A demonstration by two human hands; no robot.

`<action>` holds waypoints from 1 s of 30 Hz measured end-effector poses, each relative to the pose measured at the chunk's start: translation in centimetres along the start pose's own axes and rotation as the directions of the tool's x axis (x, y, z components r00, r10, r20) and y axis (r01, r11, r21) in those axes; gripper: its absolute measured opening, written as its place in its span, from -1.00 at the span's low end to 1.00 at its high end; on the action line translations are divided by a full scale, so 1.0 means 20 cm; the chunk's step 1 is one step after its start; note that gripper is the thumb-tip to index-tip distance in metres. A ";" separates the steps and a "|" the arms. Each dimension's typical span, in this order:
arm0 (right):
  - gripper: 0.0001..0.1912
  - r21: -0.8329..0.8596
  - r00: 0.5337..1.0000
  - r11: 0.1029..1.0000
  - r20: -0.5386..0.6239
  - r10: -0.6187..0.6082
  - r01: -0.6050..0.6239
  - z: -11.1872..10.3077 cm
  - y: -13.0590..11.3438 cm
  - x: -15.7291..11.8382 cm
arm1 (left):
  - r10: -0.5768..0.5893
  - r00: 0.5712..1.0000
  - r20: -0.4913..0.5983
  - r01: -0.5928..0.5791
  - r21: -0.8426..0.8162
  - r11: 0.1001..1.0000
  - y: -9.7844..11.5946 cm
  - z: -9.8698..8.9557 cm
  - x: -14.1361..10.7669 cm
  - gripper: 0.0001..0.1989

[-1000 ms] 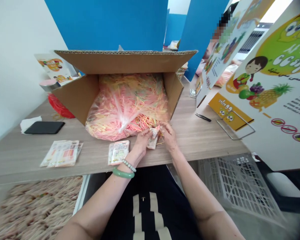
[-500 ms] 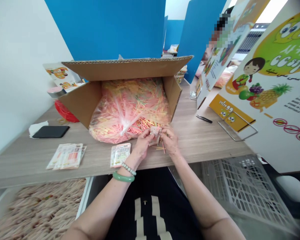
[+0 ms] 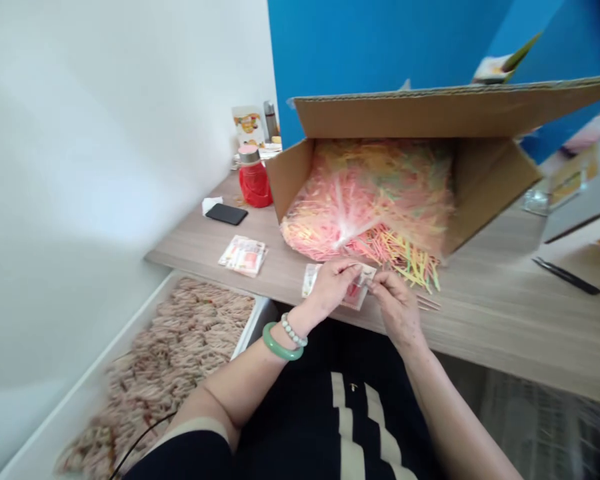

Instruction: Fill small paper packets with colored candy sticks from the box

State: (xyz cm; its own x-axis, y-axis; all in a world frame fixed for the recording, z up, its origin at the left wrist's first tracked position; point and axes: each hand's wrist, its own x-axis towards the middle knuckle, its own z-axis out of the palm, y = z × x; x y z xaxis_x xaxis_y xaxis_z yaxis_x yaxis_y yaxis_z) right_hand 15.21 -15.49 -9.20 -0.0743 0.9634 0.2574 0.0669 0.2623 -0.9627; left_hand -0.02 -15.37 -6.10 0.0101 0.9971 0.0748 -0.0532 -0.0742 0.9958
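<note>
Now my left hand (image 3: 330,287) and right hand (image 3: 401,310) pinch a packet (image 3: 355,297), drawn left from sticks (image 3: 429,301) near the tabletop's (image 3: 485,327) front edge.

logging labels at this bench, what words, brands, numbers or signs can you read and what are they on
No text can be read here.
Packet between left hand and right hand: print too small and blurred.
Stack of packets: too small to read.
White-and-orange printed pack by the wall: too small.
Yellow-printed panel at right: too blurred.
Cardboard box: no lettering seen.
</note>
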 end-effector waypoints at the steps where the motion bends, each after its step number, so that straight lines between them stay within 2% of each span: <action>1: -0.79 -0.039 0.999 0.999 0.047 0.011 -0.009 0.04 -0.01 -0.02 | -0.008 0.998 -0.066 0.011 0.040 0.999 0.01 -0.09 -0.04 -0.81; 3: -0.79 -0.204 0.995 0.978 0.085 0.053 -0.035 0.11 -0.02 -0.04 | 0.014 0.970 -0.244 0.024 0.152 0.988 0.01 -0.27 -0.10 -0.82; 5: -0.81 -0.459 0.992 0.883 0.034 0.125 -0.096 0.18 -0.04 -0.04 | 0.132 0.905 -0.405 0.012 0.335 0.942 0.01 -0.47 -0.13 -0.77; 6: -0.82 -0.588 0.987 0.799 -0.001 0.158 -0.129 0.21 -0.05 -0.04 | 0.204 0.868 -0.454 0.035 0.465 0.885 -0.01 -0.55 -0.12 -0.74; 8: -0.81 -0.775 0.977 0.613 -0.026 0.210 -0.152 0.26 -0.06 -0.02 | 0.265 0.829 -0.492 0.193 0.698 0.690 -0.04 -0.69 -0.08 -0.66; 10: -0.74 -0.867 0.969 0.484 0.004 0.249 -0.121 0.31 -0.06 0.00 | 0.265 0.849 -0.458 0.313 0.838 0.447 -0.07 -0.78 -0.02 -0.59; 13: -0.73 -0.895 0.952 0.433 0.031 0.305 -0.109 0.36 -0.05 0.02 | 0.215 0.903 -0.372 0.348 0.927 0.143 -0.10 -0.84 0.05 -0.57; 14: -0.76 -0.889 0.947 0.440 0.027 0.321 -0.123 0.36 -0.04 0.03 | 0.209 0.908 -0.363 0.354 0.932 0.080 -0.11 -0.85 0.06 -0.57; 16: -0.83 -0.868 0.939 0.466 -0.001 0.344 -0.171 0.35 -0.02 0.04 | 0.229 0.900 -0.372 0.378 0.926 0.020 -0.12 -0.87 0.07 -0.58; 18: -0.86 -0.840 0.933 0.490 -0.051 0.356 -0.233 0.34 0.00 0.04 | 0.283 0.885 -0.369 0.376 0.926 0.032 -0.13 -0.86 0.05 -0.59; 20: -0.86 -0.814 0.927 0.510 -0.087 0.365 -0.278 0.32 0.01 0.04 | 0.351 0.876 -0.331 0.314 0.943 0.108 -0.13 -0.81 0.01 -0.64; 22: -0.82 -0.796 0.925 0.528 -0.103 0.366 -0.298 0.30 0.02 0.04 | 0.405 0.871 -0.280 0.191 0.950 0.245 -0.12 -0.71 -0.04 -0.71; 24: -0.79 -0.770 0.934 0.562 -0.119 0.338 -0.302 0.28 0.02 0.03 | 0.407 0.882 -0.239 0.054 0.908 0.415 -0.11 -0.60 -0.09 -0.75; 26: -0.78 -0.713 0.965 0.655 -0.132 0.225 -0.250 0.25 0.03 0.02 | 0.350 0.912 -0.214 -0.038 0.805 0.592 -0.10 -0.49 -0.12 -0.76; 27: -0.78 -0.665 0.981 0.721 -0.138 0.135 -0.193 0.24 0.04 0.01 | 0.299 0.930 -0.212 -0.049 0.736 0.675 -0.09 -0.44 -0.13 -0.77; 30: -0.79 -0.454 0.984 0.890 -0.145 -0.102 0.025 0.21 0.03 -0.04 | 0.072 0.974 -0.213 0.040 0.479 0.877 -0.08 -0.31 -0.12 -0.74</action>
State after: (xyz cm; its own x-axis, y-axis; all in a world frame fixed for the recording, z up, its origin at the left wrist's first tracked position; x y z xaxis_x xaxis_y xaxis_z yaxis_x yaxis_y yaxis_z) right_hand 11.15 -16.24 -10.35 0.0646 0.9293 0.3637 0.5097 0.2826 -0.8126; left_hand -6.09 -17.58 -8.18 -0.2066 0.9693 0.1335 0.4317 -0.0322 0.9014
